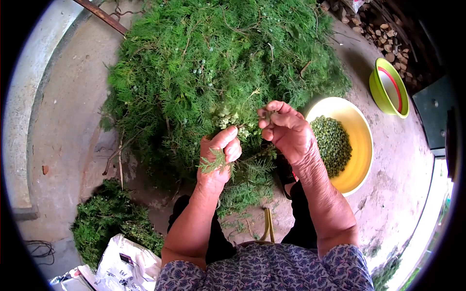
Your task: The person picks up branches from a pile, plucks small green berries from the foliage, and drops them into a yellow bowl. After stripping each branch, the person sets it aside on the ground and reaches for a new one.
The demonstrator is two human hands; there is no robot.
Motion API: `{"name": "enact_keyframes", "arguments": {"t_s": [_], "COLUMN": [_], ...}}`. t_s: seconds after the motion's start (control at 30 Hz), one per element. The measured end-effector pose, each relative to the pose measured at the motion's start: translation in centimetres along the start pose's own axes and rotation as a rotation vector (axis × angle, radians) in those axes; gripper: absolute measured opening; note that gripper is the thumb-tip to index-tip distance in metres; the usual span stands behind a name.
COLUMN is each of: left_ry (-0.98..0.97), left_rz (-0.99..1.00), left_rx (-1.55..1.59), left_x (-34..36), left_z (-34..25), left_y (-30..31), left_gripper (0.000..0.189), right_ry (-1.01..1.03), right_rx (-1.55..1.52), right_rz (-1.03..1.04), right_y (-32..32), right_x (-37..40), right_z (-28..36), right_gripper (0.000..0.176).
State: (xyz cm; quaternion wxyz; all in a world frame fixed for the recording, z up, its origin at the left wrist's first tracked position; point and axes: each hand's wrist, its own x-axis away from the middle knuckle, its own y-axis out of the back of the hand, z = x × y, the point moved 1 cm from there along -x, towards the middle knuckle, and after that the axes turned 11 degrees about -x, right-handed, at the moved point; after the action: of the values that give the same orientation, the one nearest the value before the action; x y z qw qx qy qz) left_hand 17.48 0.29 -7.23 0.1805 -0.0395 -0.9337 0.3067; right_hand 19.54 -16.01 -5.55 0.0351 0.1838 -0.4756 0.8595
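while one hand clamps the sprig, the other pinches at its tip

as the left hand (218,155) closes in a fist round a feathery green sprig (213,164), a pale cone cluster (227,118) stands up just above its thumb, a hold that seems meant to keep the tip steady and within reach. the right hand (286,131), level with that cluster and just beside it, has thumb and fingers pinched shut on a small green bit (268,115); whether the bit is free of the sprig cannot be told.

beyond both hands spreads a big heap of branches (218,53). just past the right hand's knuckles, on its outer side, sits a yellow basin (363,145) part filled with green cones (332,145), probably set there for the short reach. farther out on that side a green basin (374,89) leans on its edge, near stacked firewood (383,34). below the left forearm lie a smaller heap of greenery (109,218) and a white plastic bag (126,266).

everything rests on a worn concrete floor (68,131), outdoors in daylight, with a pale raised kerb (29,121) well out from the left hand.
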Motion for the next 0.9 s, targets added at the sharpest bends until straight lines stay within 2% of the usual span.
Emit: {"name": "enact_keyframes", "arguments": {"t_s": [0.03,0.07,0.1,0.17,0.23,0.37,0.47,0.53,0.57,0.63,0.67,0.7,0.77,0.9], "left_ry": [-0.002,-0.01,-0.018,-0.01,-0.008,-0.037,-0.034,0.032,0.031,0.02,0.013,0.012,0.04,0.069], "left_rz": [0.0,0.009,0.019,0.012,0.013,-0.03,-0.02,-0.062,-0.063,-0.07,-0.06,-0.06,-0.056,-0.004], "left_rx": [0.0,-0.028,-0.055,-0.065,0.043,-0.063,-0.071,-0.087,-0.086,-0.103,-0.101,-0.101,-0.093,0.056], "left_x": [0.0,-0.1,-0.2,-0.2,-0.4,0.1,0.2,0.1,0.1,0.2,0.3,0.3,0.2,-0.2], "left_z": [0.0,-0.1,-0.1,-0.1,0.4,0.2,0.3,0.8,0.9,0.8,0.7,0.7,0.8,0.8], "left_y": [0.0,0.1,0.2,0.2,0.3,-0.5,-0.6,-0.6,-0.8,-1.1,-1.2,-1.1,-0.9,0.0], "left_gripper": [0.016,0.026,0.035,0.036,0.01,0.009,0.008,0.007,0.007,0.006,0.007,0.007,0.006,0.006], "right_ry": [-0.028,-0.057,-0.08,-0.146,-0.167,-0.188,-0.112,0.203,0.203,0.451,0.478,0.478,0.208,0.068], "right_rx": [0.02,0.041,0.083,0.129,0.137,0.09,0.18,0.488,0.489,0.792,0.822,0.822,0.528,0.313], "right_rz": [0.069,0.137,0.067,-0.033,-0.036,0.003,0.002,-0.117,-0.116,-0.079,-0.086,-0.085,-0.066,0.04], "right_y": [0.5,0.8,0.9,0.5,0.4,0.4,0.1,-0.6,-0.4,-0.1,-0.1,-0.1,0.0,-0.3], "right_x": [0.0,0.1,0.4,1.0,1.1,1.2,1.2,1.6,1.5,1.4,1.4,1.4,1.5,1.8], "right_z": [-0.1,-0.3,-0.8,-1.3,-1.7,-2.0,-2.1,-2.0,-2.2,-2.5,-2.6,-2.5,-2.3,-2.5], "right_gripper": [0.018,0.021,0.022,0.021,0.019,0.018,0.015,0.01,0.01,0.007,0.007,0.007,0.009,0.011]}}
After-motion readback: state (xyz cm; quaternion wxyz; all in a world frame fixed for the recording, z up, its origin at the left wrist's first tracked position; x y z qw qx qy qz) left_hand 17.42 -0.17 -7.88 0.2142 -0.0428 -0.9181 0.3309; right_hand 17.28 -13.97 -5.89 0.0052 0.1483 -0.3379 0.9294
